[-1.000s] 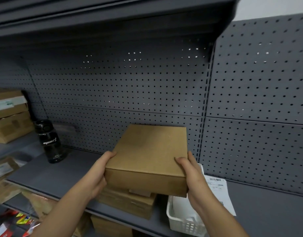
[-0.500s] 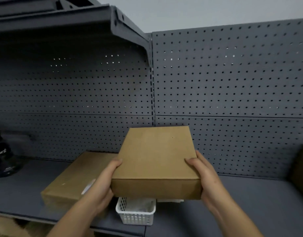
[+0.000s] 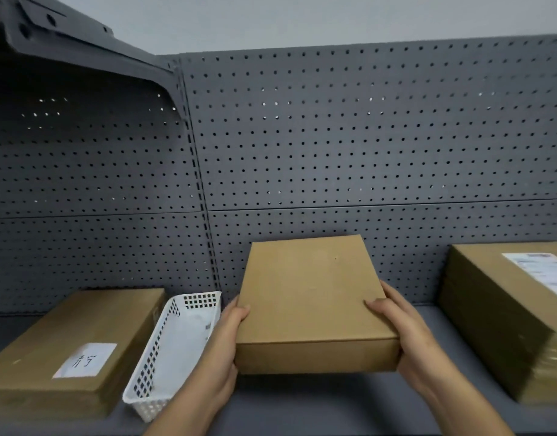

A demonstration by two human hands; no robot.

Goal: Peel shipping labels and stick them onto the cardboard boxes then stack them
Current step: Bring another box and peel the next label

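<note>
Backed by grey pegboard [image 3: 365, 136], facing a long grey shelf [image 3: 302, 407]. Has swung right along it over the last second: dark bottle gone from view, right stack [image 3: 497, 325] now showing, printed label [image 3: 544, 269] on top. At left, left stack [image 3: 82, 328] bearing a handwritten slip [image 3: 85, 360]. Between the stacks, plain box [image 3: 311, 297] held level, low over bare shelf; cannot tell whether touching, no label visible on it. Just beside it, tilted white basket [image 3: 173, 335] holding label sheets. Left hand [image 3: 223, 341] gripping the box's left edge, thumb on top; right hand [image 3: 403, 335] clamped likewise on the right edge. Likely means setting down here for labelling, then stacking rightward.
</note>
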